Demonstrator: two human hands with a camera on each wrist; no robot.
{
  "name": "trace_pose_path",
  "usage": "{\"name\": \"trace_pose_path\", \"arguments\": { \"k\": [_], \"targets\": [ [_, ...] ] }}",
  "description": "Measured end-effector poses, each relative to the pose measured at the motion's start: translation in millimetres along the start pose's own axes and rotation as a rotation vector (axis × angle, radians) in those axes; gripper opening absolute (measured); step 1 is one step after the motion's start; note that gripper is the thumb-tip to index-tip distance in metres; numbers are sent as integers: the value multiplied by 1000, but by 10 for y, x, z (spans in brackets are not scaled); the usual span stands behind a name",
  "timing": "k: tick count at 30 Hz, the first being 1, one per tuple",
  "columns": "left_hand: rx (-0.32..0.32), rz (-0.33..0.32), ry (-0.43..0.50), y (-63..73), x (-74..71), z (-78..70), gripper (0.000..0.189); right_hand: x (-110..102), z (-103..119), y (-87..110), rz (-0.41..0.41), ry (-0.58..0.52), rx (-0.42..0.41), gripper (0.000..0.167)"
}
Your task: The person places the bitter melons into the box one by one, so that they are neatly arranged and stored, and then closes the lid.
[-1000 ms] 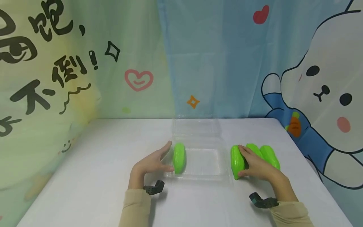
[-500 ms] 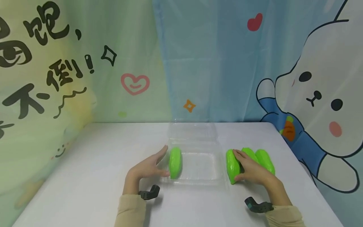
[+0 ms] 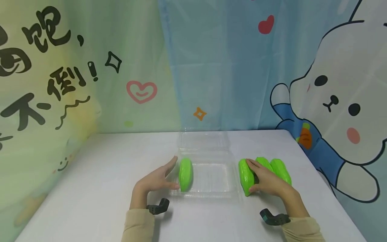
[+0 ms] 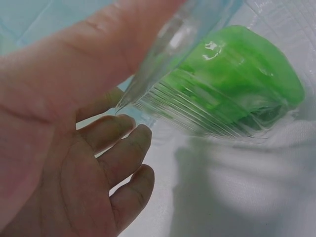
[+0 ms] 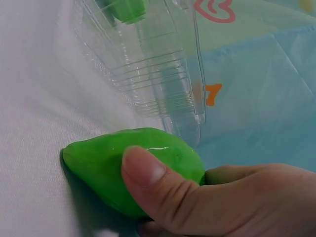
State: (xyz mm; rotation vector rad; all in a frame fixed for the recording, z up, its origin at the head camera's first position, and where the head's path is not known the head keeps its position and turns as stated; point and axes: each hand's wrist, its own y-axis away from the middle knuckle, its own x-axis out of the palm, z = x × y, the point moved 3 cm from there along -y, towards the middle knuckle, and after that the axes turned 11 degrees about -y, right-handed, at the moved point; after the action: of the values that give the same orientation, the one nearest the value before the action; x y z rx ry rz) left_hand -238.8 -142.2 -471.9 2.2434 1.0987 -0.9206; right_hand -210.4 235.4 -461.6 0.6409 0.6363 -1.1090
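Clear container (image 3: 213, 176): thin transp. plastic, high-gloss, walls ribbed; green pcs., incl. the one in container (image 3: 185, 175) & pc. nearest its R side (image 3: 246, 176): smooth, glossy surf. w/ bright highlights, mat'l can't tell. Table cover (image 3: 90, 188): white, matt, fine-textured, cloth-like; backdrop (image 3: 199, 67): printed cloth, soft folds, low sheen. Sleeves (image 3: 138, 223): matt beige cloth; wrist units (image 3: 159, 206): dk. plastic-like, mostly matt.

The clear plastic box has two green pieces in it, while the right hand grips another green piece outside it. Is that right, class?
Not two: the head view shows one green piece in the clear plastic box. The right hand does grip another green piece outside it.
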Motion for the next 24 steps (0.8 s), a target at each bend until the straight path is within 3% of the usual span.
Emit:
{"name": "trace_pose_path", "arguments": {
  "k": [24],
  "targets": [
    [8, -7, -5, 2, 2, 2, 110, -154, 87, 67, -67, 0, -40, 114]
  ]
}}
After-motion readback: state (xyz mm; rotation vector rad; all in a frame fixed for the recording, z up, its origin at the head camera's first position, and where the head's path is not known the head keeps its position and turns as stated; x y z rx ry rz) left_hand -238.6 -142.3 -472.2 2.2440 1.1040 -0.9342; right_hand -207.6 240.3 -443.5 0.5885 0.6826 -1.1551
